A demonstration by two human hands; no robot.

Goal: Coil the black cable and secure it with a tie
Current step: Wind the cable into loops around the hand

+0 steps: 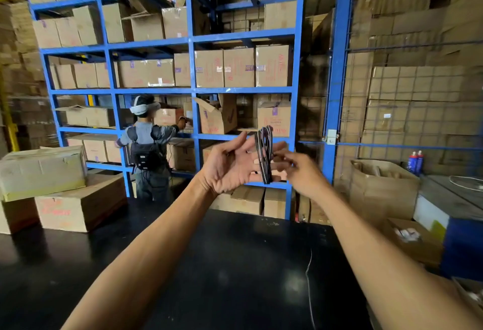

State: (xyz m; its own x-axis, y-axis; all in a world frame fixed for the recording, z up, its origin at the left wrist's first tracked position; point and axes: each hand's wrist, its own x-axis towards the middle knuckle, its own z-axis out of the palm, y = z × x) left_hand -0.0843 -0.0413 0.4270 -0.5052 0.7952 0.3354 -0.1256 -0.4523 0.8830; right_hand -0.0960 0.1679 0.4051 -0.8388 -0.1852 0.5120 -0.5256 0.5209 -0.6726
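Note:
The black cable is wound into a narrow upright coil around the spread fingers of my left hand, held up in front of me above the black table. My right hand is just right of the coil, its fingertips pinched at the coil's middle; it is blurred, and I cannot tell whether it pinches the cable or a tie. A thin wire lies on the table at the lower right.
Cardboard boxes are stacked on the table's left. A blue shelf rack full of boxes stands behind, with a person in front of it. Open cartons and two spray cans are at the right.

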